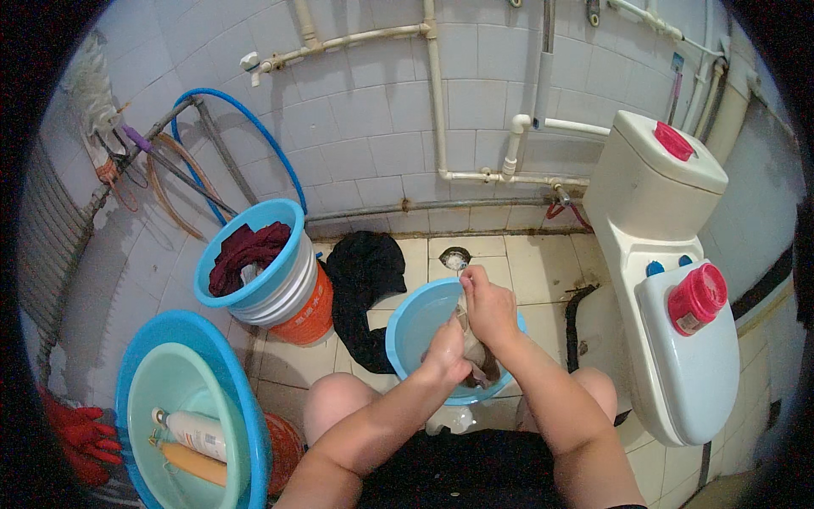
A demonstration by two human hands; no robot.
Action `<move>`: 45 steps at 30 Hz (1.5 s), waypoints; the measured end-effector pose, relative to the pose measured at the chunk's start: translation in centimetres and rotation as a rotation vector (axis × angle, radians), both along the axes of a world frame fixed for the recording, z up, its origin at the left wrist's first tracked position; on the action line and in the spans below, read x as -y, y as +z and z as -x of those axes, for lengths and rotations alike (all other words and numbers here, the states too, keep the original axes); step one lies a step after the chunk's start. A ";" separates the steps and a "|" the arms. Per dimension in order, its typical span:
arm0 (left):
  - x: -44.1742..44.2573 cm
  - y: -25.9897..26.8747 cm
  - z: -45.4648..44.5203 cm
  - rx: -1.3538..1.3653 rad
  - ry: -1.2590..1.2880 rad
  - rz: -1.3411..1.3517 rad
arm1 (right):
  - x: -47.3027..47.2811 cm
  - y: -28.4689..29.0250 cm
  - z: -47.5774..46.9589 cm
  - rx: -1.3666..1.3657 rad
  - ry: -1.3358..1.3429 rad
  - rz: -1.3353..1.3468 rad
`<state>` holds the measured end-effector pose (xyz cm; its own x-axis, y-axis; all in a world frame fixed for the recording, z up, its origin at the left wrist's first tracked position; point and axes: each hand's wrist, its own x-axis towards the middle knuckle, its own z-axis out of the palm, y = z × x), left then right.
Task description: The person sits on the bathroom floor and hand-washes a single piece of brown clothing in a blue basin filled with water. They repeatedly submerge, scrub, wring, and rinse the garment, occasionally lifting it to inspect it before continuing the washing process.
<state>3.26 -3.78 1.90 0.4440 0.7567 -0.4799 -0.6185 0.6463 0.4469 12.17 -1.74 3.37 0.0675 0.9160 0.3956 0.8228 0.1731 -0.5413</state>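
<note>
Both of my hands are over a light blue plastic basin (413, 321) on the tiled floor, which looks to hold water. My left hand (448, 350) grips a wet grey-beige cloth (474, 350) from the left side. Higher on the same cloth, my right hand (489, 308) has its fingers closed around the top end. The cloth's lower part hangs down inside the basin, near its front right rim. Just left of the basin, a black garment (365, 267) lies bunched on the floor.
Dark red clothing (245, 257) fills a blue basin on a white and orange bucket (308, 318). Nested basins (172, 324) with bottles stand front left, beside red rubber gloves (82, 432). A toilet (693, 382) with a pink plastic container (696, 299) is right; a floor drain (455, 257) lies behind the basin.
</note>
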 end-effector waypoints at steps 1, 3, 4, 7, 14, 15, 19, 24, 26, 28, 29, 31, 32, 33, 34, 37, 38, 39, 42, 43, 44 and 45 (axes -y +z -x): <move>0.0 -0.3 0.1 -0.017 -0.023 -0.027 | 0.1 -0.2 0.5 0.057 -0.035 0.029; -0.2 -3.4 1.2 -0.033 -0.030 -0.133 | 2.3 -0.9 2.8 0.166 0.151 -0.114; -0.1 -3.3 1.1 -0.046 -0.051 -0.100 | 3.3 -1.2 3.4 0.223 0.234 -0.181; 0.4 -2.0 0.8 -0.101 -0.098 0.005 | 3.9 -1.7 4.3 0.248 0.400 -0.364; 3.4 6.1 1.6 -0.279 -0.118 -0.137 | 1.6 -0.5 1.6 0.037 0.087 -0.088; 1.1 -1.2 1.6 0.275 -0.166 -0.243 | 2.8 -0.7 2.6 0.077 0.191 -0.221; 0.3 -2.7 0.4 -0.058 -0.191 -0.058 | 1.6 0.3 1.4 0.041 0.091 -0.161; -0.5 -4.3 0.8 0.218 -0.259 -0.123 | 3.0 -0.8 2.3 0.366 0.139 -0.313; -0.9 -7.8 2.0 0.477 -0.317 -0.203 | 2.4 -0.6 2.3 0.222 0.092 -0.196; -0.3 -5.3 1.3 0.201 -0.263 -0.123 | 1.2 0.1 1.1 0.092 0.015 -0.078; -0.3 -3.0 0.7 -0.070 -0.204 -0.054 | 0.4 -0.1 0.2 -0.043 -0.037 -0.045; -0.4 -0.5 0.9 -0.010 -0.216 0.002 | -1.3 -1.7 -1.1 -0.321 -0.132 0.029; -0.5 0.3 1.2 0.025 -0.221 0.031 | -1.9 -3.0 -1.5 -0.466 -0.095 0.010; -0.8 0.7 1.6 0.036 -0.208 0.008 | -2.3 -4.3 -2.0 -0.611 -0.057 -0.010; -1.0 0.9 2.4 0.046 -0.183 -0.009 | -2.2 -4.0 -1.6 -0.757 -0.008 -0.021; -2.0 1.1 4.1 0.093 -0.160 -0.079 | -0.5 -1.6 -1.7 -1.388 0.072 0.273; -2.3 1.2 4.4 0.110 -0.160 -0.108 | -0.2 -1.3 -1.6 -1.421 0.119 0.380; -2.4 1.5 4.7 0.108 -0.122 -0.117 | 0.1 -1.1 -1.4 -1.450 0.166 0.488; -3.3 0.8 5.3 0.157 -0.100 -0.142 | 1.5 -1.3 -0.7 -1.388 0.202 0.686; -3.6 0.8 5.6 0.184 -0.074 -0.153 | 1.8 -1.8 -0.1 -1.307 0.219 0.667; -3.9 0.8 5.8 0.211 -0.047 -0.164 | 2.0 -1.9 0.3 -1.226 0.236 0.647; -4.1 0.8 6.0 0.238 -0.021 -0.174 | 2.3 -1.6 0.2 -1.287 0.220 0.659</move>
<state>-2.69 0.27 2.67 0.5453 0.8078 -0.2240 -0.7064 0.5866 0.3961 11.98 -3.99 1.78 -0.1190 0.9417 -0.3148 -0.2901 -0.3362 -0.8960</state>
